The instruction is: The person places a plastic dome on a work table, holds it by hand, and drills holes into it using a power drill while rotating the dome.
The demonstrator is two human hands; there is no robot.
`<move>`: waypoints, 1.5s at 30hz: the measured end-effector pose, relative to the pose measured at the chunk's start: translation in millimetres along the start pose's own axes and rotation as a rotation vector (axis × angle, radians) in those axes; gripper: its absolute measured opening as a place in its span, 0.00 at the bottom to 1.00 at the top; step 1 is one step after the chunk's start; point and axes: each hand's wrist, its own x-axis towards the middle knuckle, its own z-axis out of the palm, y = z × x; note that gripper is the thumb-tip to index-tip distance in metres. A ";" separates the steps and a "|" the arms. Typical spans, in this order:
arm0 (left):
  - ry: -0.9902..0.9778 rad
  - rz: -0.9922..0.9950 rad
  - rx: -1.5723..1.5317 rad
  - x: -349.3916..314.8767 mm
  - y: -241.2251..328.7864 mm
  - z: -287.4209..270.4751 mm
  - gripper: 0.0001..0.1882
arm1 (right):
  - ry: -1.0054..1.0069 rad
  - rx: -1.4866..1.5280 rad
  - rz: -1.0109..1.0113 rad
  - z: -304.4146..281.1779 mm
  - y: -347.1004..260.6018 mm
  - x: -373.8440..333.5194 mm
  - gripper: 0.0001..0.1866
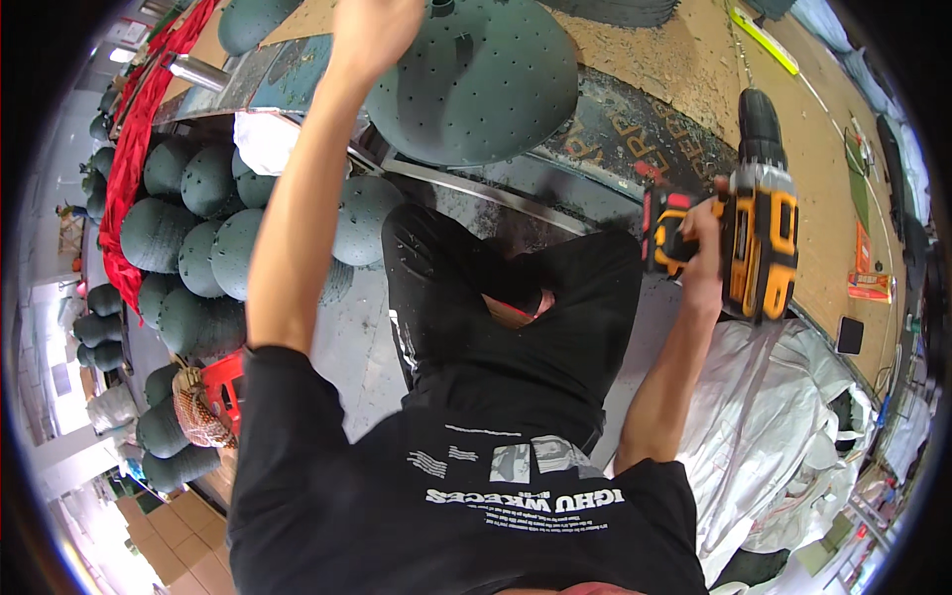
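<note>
My right hand [702, 238] is wrapped round the handle of a yellow and black cordless drill [759, 238]. Its black chuck and thin bit point away from me, and a red and black battery [662, 233] sits at the handle's end. A dark green dome [476, 89], dotted with small holes, rests on the workbench before me. At its far left side is my left hand [382, 30], smeared by motion and partly cut off by the upper edge. Its fingers are not clear, and neither is whether it touches the dome.
Several green domes [208, 258] are stacked at my left beside a red cloth [124, 198]. Shavings litter the workbench [684, 59], where a yellow strip tool [764, 40] lies. A phone [850, 335] is at the right, with white sacks [764, 426] below it.
</note>
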 end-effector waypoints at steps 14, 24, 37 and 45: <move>-0.547 0.115 0.580 60.7 -48.9 44.0 0.23 | -0.372 -0.387 -0.220 34.5 42.0 -144.2 0.11; -0.550 0.082 0.597 58.4 -46.5 45.0 0.22 | -0.441 -0.120 0.021 46.0 32.1 -130.9 0.17; -0.554 0.078 0.628 56.4 -43.5 45.7 0.22 | -0.449 -0.142 0.014 48.4 34.3 -129.4 0.17; -0.549 0.062 0.631 55.0 -37.9 45.2 0.21 | -0.454 -0.431 -0.184 53.1 31.5 -127.3 0.13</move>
